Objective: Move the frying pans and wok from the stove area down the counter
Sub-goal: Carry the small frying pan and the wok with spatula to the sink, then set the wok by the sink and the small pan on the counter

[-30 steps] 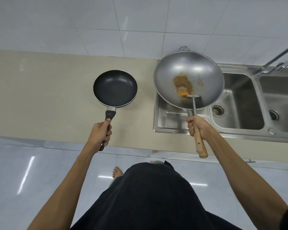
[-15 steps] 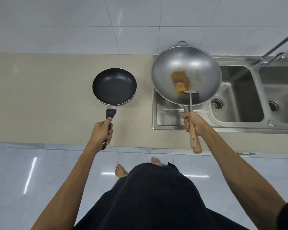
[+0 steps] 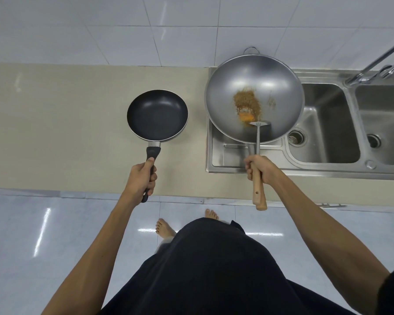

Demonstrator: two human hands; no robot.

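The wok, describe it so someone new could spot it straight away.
Find the steel sink at the counter's right end. Above its left side the right hand holds the wok: large, silvery, with brown residue and a spatula inside, unlike the small black frying pan.

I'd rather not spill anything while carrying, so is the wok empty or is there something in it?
Not empty. The wok holds a brown crumbly patch with an orange bit, and a spatula rests inside.

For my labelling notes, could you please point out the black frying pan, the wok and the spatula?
black frying pan [image 3: 157, 115], head view, middle of its dark inside.
wok [image 3: 280, 92], head view, bare inner wall.
spatula [image 3: 258, 138], head view, metal shaft.
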